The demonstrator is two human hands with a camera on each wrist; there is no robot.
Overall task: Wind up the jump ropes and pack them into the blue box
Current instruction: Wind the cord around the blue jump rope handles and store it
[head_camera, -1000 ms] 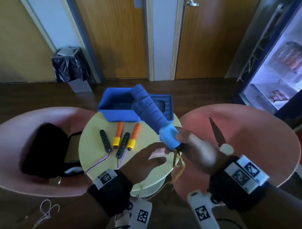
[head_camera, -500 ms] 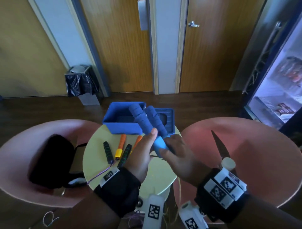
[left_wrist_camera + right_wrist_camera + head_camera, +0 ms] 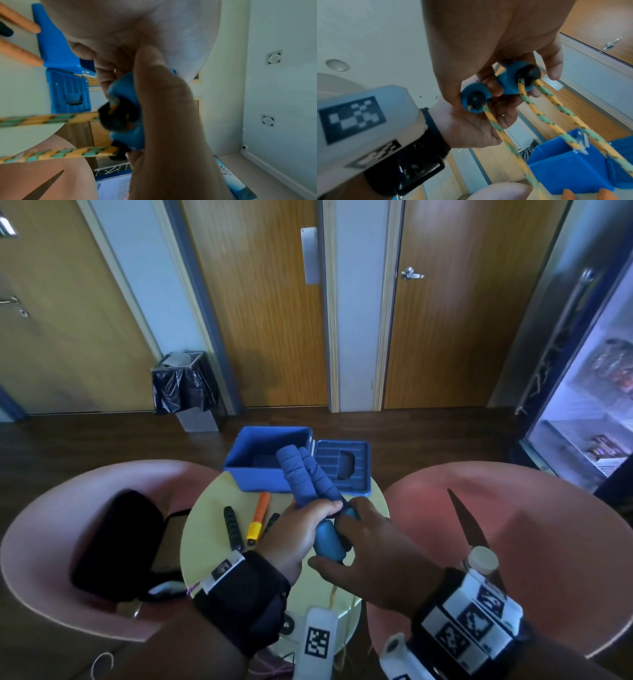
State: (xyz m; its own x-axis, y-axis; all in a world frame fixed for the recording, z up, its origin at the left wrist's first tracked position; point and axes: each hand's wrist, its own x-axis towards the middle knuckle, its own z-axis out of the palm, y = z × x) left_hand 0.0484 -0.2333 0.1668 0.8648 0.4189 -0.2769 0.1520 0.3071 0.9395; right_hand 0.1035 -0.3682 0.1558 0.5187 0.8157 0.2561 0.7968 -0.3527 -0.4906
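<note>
Both blue handles (image 3: 310,477) of one jump rope are held side by side above the round table (image 3: 205,529), just in front of the open blue box (image 3: 253,474). The left hand (image 3: 301,534) wraps its fingers around the foam grips near their lower ends, while the right hand (image 3: 373,559) pinches the hard blue end caps (image 3: 510,81) — fingers curled around them, as the right wrist view shows. The yellow-and-green cord (image 3: 544,116) leaves the black swivels and hangs off the table edge, slack. It looks light, soft and limp, so it will likely flop and tangle unless wound under slight tension; the ribbed foam gives a sure, non-slip hold, and the paired handles seem a good core to wind around. Two more ropes — orange handles (image 3: 259,517) and dark handles (image 3: 233,527) — lie unwound on the table.
</note>
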